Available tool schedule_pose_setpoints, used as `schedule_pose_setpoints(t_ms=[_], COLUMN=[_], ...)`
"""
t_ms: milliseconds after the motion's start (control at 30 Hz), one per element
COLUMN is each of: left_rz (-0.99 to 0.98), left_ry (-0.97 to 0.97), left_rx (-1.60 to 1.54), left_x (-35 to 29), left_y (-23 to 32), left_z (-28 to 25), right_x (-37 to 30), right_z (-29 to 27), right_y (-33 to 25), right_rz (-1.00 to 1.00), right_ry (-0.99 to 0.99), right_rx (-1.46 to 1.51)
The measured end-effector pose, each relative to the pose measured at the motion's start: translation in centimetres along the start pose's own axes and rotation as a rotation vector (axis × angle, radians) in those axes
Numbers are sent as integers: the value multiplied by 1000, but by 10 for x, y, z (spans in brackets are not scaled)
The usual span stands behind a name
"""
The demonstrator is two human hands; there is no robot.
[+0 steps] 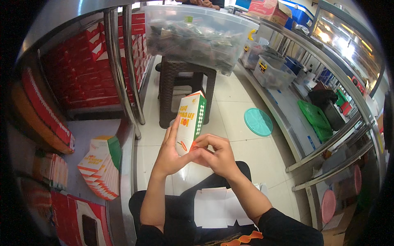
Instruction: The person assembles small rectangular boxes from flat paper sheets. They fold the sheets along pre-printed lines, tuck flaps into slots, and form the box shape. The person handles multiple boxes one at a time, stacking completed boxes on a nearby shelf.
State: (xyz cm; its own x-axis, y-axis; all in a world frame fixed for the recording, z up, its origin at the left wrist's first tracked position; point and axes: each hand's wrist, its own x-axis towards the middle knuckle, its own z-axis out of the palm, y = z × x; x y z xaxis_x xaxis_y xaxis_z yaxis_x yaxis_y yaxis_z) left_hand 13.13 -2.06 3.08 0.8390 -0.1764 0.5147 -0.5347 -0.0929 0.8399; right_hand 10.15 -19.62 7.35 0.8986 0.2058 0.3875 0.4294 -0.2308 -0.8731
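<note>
Between the far dark brown plastic stool (164, 92) and the person's lap, a white paperboard carton (184, 133) with orange lettering and a green, white-patterned side is held up off the tiled floor (236, 153), tilted, its near end in both hands. The left hand (169, 155) lies along the carton's left side, its fingers straight and close together, with the thumb reaching right across the near end. At that same end, the right hand (213, 155) has its fingers bent, thumb and forefinger closed on an orange edge; the thumb tips nearly meet there, and whether they touch cannot be told. White paperboard blanks (221, 207) lie on the lap, near and below the right forearm. To the left, a fanned stack of matching flat cartons (100, 164) rests on a low shelf (78, 129), with a dark phone (89, 229) on a red box nearer by. Farther left, red boxes (78, 78) are piled behind metal legs. On the far side, a clear plastic tub (227, 67) full of packets sits over the stool. Right of the stool, a round turquoise lid (258, 122) lies on the floor; farther right, a green tray (314, 119) rests on a metal rack.
</note>
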Motion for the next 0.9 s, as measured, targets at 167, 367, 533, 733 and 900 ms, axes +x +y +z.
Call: schedule_pose_setpoints(t_ms=[167, 367, 533, 733, 900], left_rz=[-23, -67, 125, -158, -257], left_ry=[33, -33, -50, 152, 340], left_rx=[-22, 112, 66, -787, -723], left_x=[2, 1, 1, -13, -6], left_y=[-3, 15, 2, -15, -17], left_z=[-1, 1, -14, 7, 34], right_x=[-1, -1, 0, -11, -2], right_z=[-5, -14, -31, -18, -3], right_y=[-9, 12, 6, 21, 10], right_rz=[-28, 236, 337, -92, -340], right_ry=[2, -75, -291, -48, 139], right_rx=[70, 344, 458, 422, 360])
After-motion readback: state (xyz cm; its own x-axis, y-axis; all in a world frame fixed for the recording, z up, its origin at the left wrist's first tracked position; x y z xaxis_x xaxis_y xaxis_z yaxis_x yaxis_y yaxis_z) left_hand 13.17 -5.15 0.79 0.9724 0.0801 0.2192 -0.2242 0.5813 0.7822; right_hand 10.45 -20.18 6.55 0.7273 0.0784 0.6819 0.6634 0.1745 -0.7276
